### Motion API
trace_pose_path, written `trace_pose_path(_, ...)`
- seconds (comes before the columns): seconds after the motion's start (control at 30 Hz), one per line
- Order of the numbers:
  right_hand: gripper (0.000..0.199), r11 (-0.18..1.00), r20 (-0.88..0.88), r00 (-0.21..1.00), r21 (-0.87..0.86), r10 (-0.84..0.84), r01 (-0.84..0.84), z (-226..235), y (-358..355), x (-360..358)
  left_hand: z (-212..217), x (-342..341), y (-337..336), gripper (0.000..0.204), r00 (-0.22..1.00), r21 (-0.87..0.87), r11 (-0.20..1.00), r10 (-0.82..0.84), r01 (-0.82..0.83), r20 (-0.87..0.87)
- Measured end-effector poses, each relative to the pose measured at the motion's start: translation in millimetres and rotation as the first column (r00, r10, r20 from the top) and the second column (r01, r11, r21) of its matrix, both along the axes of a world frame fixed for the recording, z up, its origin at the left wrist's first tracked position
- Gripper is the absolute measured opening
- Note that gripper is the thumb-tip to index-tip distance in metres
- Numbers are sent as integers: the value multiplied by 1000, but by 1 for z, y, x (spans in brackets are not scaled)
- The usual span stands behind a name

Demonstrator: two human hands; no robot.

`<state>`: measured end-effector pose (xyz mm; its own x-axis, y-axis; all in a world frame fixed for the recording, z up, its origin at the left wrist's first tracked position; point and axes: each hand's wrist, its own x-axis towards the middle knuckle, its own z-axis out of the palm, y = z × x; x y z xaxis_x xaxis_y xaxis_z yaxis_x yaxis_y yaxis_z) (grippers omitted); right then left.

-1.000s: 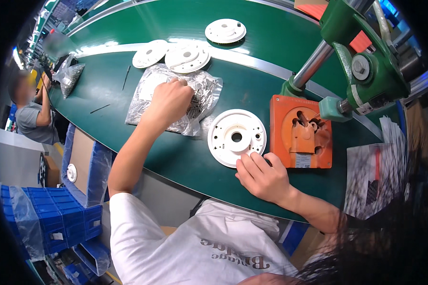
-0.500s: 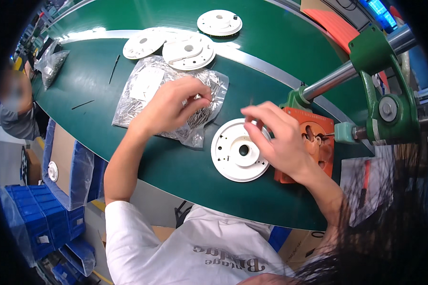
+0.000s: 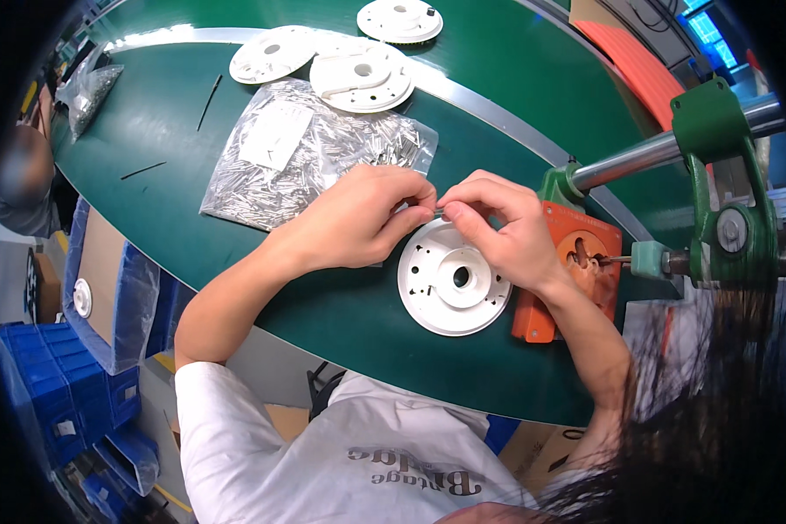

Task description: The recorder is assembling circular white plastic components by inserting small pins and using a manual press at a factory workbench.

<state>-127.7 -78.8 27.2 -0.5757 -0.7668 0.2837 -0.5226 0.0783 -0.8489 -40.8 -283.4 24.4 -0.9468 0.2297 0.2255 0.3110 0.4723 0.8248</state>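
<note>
Fingertips meeting in front of me, my left hand [image 3: 367, 214] and my right hand [image 3: 508, 229] both pinch a small metal pin [image 3: 439, 212]. Most of it is hidden by the fingers. Just below them, a white round plastic disc [image 3: 421, 301] with a raised hub and a dark centre hole lies on the green table. My right hand covers part of its upper right rim. Behind my left hand lies a clear plastic bag [image 3: 244, 188] full of thin silvery metal pins.
Several more white discs [image 3: 362, 83] lie at the back, some against the bag. To the right, an orange fixture block [image 3: 541, 297] sits under a green press [image 3: 712, 131]. Blue crates [image 3: 65, 375] stand on the left beside the table. Another person [image 3: 26, 183] is at far left.
My hands have come together. The left moved right from the bag, and the right closed from a loosely spread pose over the disc into a pinch. The view has shifted slightly.
</note>
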Motion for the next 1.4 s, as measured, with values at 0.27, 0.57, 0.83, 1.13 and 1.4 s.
trace_pose_path(0.27,9,986,400,915,-123,-52,110,-4,5,-4,-10,-2,-1,6,983,202,978,12,-49,182)
trace_pose_path(0.57,9,999,-68,997,-14,-37,37,1,4,-5,-8,-1,8,10,996,114,993,17,-27,92)
trace_pose_path(0.83,5,986,129,982,-69,-141,151,30,49,-2,3,-5,-11,13,826,881,453,-440,-134,352)
trace_pose_path(1.13,9,913,-512,857,371,48,170,16,64,10,-16,-12,-14,16,786,904,387,-494,-183,372)
trace_pose_path(1.4,9,899,-511,860,378,3,221,9,60,13,-18,10,23,12,975,264,964,-49,-10,216)
